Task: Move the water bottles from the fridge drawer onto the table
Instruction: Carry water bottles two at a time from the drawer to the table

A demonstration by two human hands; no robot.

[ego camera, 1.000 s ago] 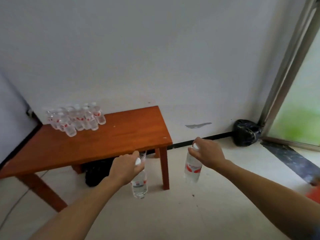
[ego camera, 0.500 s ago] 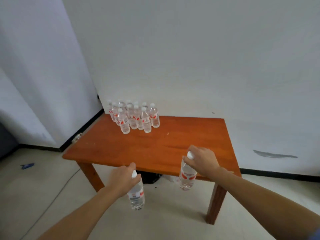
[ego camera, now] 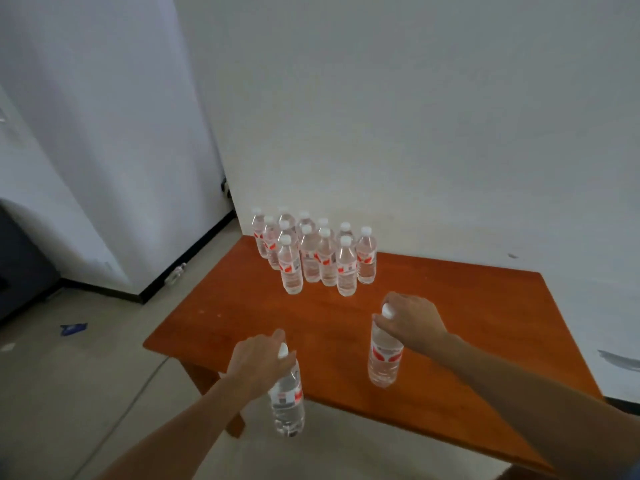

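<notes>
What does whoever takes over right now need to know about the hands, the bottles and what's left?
Left hand: grips the left-hand bottle by its cap end; it hangs at the near edge of the table and is not set down.
Right hand: grips the right-hand bottle by its cap, upright over the tabletop; I cannot tell if it touches.
Done: a cluster of bottles stands upright at the table's far corner by the wall.
Left: set both held bottles down, probably beside the cluster. The fridge drawer is out of view, so what remains there is unknown.
</notes>
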